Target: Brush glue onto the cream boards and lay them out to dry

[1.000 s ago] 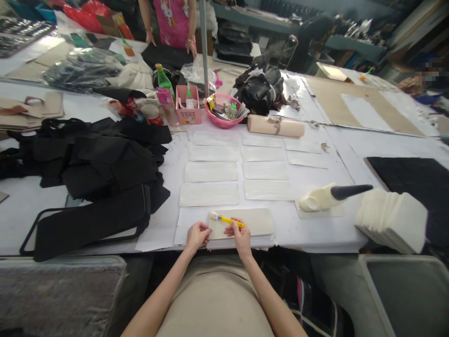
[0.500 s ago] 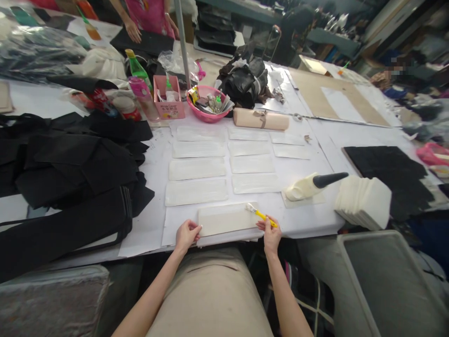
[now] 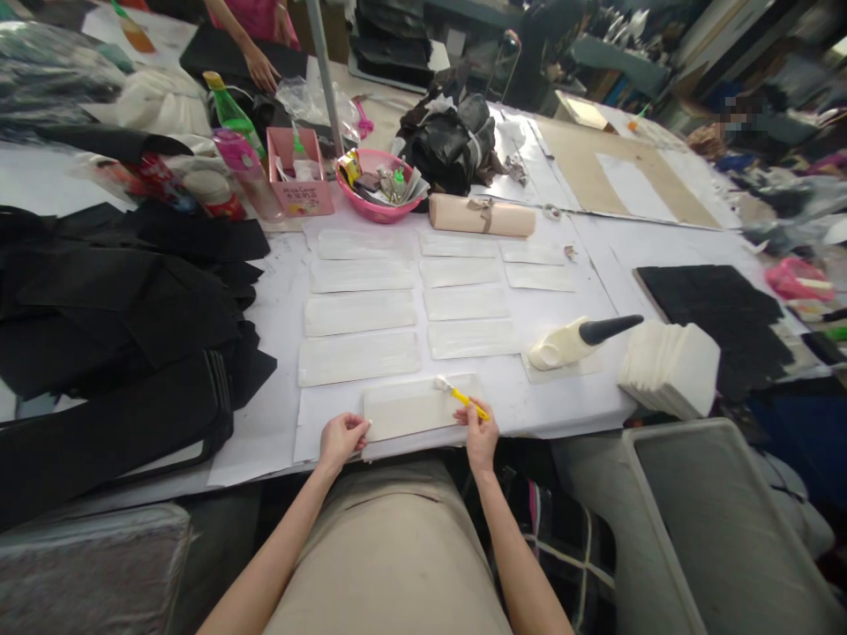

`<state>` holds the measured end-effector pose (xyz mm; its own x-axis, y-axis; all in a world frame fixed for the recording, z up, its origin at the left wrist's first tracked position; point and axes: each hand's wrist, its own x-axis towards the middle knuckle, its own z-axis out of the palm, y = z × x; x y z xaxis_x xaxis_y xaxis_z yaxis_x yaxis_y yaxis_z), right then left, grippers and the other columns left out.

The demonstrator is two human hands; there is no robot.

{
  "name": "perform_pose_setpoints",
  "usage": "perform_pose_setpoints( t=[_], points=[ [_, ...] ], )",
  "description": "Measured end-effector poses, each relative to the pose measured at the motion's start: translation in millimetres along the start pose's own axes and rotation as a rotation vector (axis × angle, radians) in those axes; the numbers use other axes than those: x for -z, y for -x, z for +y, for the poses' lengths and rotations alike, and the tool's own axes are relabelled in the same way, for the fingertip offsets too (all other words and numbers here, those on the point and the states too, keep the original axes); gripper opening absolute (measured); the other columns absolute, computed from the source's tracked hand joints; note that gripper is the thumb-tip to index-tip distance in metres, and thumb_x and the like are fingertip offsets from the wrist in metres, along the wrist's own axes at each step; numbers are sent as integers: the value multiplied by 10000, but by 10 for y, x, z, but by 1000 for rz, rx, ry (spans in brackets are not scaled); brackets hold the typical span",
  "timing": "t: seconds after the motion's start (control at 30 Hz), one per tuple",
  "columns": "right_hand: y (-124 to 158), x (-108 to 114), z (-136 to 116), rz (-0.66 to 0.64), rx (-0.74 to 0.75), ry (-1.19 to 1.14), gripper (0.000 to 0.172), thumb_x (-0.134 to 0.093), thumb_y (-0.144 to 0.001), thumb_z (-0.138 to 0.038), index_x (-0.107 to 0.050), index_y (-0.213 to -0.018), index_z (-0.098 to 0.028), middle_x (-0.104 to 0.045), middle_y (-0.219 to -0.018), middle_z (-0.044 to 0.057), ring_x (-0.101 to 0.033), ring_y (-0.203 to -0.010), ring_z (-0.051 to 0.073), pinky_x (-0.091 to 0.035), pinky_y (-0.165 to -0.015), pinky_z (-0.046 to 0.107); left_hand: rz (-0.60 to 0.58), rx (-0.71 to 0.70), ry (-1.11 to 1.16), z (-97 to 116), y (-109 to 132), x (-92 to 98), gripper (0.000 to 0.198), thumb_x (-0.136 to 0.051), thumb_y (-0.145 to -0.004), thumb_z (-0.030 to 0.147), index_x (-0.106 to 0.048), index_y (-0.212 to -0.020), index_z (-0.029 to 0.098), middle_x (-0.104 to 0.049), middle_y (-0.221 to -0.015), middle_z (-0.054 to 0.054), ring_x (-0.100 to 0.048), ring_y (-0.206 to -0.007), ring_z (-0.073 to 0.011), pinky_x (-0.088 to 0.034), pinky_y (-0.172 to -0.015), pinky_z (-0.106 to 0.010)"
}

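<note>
My right hand [image 3: 482, 429] grips a yellow-handled brush [image 3: 468, 402], its white-coated bristles lying on the upper part of a pale rectangular panel [image 3: 407, 413]. At the panel's left edge, my left hand [image 3: 342, 438] pinches the lower corner between thumb and fingers. Beyond it, several similar whitish strips [image 3: 361, 359] lie in columns on the white paper. To the right, a cream-coloured bottle with a black tapered nozzle [image 3: 569, 342] rests on its side on a small pale sheet. A stack of white pieces [image 3: 668, 366] stands beside it.
Black fabric pieces [image 3: 119, 309] are heaped at left. A pink basin [image 3: 377, 190] of small items, a pink box [image 3: 301, 190] and a beige roll [image 3: 483, 216] line the back. Black sheets [image 3: 715, 317] lie at right, above a grey bin [image 3: 721, 520]. Across the table, a co-worker's hand [image 3: 261, 69] touches black material.
My right hand and the brush have moved left along the panel, the bristles now nearer its middle. My left hand keeps its hold on the corner. The whole view has shifted slightly.
</note>
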<state>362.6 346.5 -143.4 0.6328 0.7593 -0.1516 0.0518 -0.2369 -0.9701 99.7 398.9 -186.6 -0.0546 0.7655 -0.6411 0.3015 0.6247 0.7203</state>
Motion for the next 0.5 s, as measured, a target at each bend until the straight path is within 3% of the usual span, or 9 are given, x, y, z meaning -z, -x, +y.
perform_pose_setpoints(
  t=[0.1,0.2,0.3,0.4,0.5],
  points=[
    [-211,353,4,183,26,36,423,-568,-868,-500,-573,-1072,-130,-695,-720,43,-701,-622,200,-584,-614,326,-6,12,6,15,-7,5,175,-686,-690,320,-588,-681,176,-624,-468,12,-644,-451,-174,-497,-417,-229],
    [-129,443,-95,173,112,113,384,-558,-891,-465,-579,-1088,-135,-700,-756,50,-703,-656,195,-590,-659,332,-32,23,21,49,-11,18,164,-688,-688,298,-583,-664,174,-619,-457,12,-636,-438,-169,-493,-407,-224],
    [181,185,-208,-35,157,147,329,-529,-924,-424,-594,-1095,-151,-705,-780,49,-702,-691,185,-590,-684,320,-65,32,36,87,-13,43,165,-702,-673,277,-578,-654,169,-619,-453,7,-639,-441,-174,-501,-408,-227],
    [497,-210,-265,-321,106,88,306,-506,-939,-414,-601,-1089,-165,-707,-757,42,-699,-684,181,-592,-662,305,-91,39,45,110,-13,70,162,-709,-667,264,-583,-663,163,-629,-469,4,-651,-459,-174,-518,-427,-229],
    [667,-435,-240,-495,21,33,317,-504,-937,-433,-607,-1094,-177,-704,-735,31,-700,-675,181,-591,-646,297,-104,39,47,112,-12,83,137,-694,-679,242,-583,-673,162,-638,-484,2,-658,-472,-170,-529,-444,-228]
  ],
)
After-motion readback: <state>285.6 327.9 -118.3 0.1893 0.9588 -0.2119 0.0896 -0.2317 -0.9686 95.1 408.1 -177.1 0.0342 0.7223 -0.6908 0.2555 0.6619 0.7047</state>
